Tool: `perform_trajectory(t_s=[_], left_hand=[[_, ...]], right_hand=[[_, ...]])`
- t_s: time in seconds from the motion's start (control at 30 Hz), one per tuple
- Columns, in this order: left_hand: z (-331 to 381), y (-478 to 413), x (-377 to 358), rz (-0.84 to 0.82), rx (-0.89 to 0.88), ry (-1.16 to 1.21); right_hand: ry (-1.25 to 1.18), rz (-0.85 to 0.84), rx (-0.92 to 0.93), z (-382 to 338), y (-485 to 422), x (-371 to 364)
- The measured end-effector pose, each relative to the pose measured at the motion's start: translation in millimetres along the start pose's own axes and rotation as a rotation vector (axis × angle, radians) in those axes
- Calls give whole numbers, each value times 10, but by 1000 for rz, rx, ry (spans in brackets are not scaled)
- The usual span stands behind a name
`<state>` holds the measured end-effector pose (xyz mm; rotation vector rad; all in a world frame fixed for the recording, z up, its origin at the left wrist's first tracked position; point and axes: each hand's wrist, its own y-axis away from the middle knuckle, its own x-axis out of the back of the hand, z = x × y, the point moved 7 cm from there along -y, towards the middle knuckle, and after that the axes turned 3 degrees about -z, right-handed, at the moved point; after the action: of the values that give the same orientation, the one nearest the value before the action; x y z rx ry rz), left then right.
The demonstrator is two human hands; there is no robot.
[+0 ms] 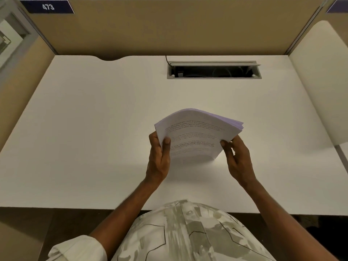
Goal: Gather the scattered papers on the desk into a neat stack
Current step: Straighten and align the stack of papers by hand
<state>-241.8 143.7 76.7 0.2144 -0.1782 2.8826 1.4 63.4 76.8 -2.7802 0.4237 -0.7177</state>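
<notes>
Above the desk's middle: papers (197, 136) held as 1 bundle, lifted off the desk (94, 129), the top sheet bowed upward and facing the person.
Left hand (159, 157): grips the bundle's left edge, thumb pressed on the top sheet, fingers curled beneath.
Right hand (238, 159): pinches the right edge, thumb tip on the paper, fingers curled behind it.
Sheet edges: fanned and uneven at the far right corner, so not yet flush.
Step in hand: judged to be squaring up; no loose sheet shows on the desk, so gathering looks done.
Next move calls for: likely standing the bundle on 1 edge and tapping it on the desk with both grips slackened enough for sheets to slide level, then laying it flat.
Risk: too loose a grip could let sheets slip out.
Sign (48, 6): dark blue tag at the upper left, white numerals "473".
Second tag (338, 6): blue, cut off at the upper right, no writing visible.
Print on top sheet: several paragraphs of black text, some bold, too blurred to read.
Cable slot (213, 70): open, at the desk's rear.
</notes>
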Motion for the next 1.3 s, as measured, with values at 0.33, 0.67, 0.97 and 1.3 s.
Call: perform_trajectory(t_s=[0.33, 0.67, 0.97, 1.3], left_hand=[[-137, 245, 224, -33, -119, -255], [-70, 114, 557, -28, -186, -247], [-8, -61, 535, 29, -124, -123], [-203, -133, 470, 47, -61, -118]], right_hand=[[33, -15, -27, 51, -32, -6], [70, -9, -48, 199, 39, -15], [94, 87, -67, 265, 72, 101], [158, 80, -64, 316, 108, -15]])
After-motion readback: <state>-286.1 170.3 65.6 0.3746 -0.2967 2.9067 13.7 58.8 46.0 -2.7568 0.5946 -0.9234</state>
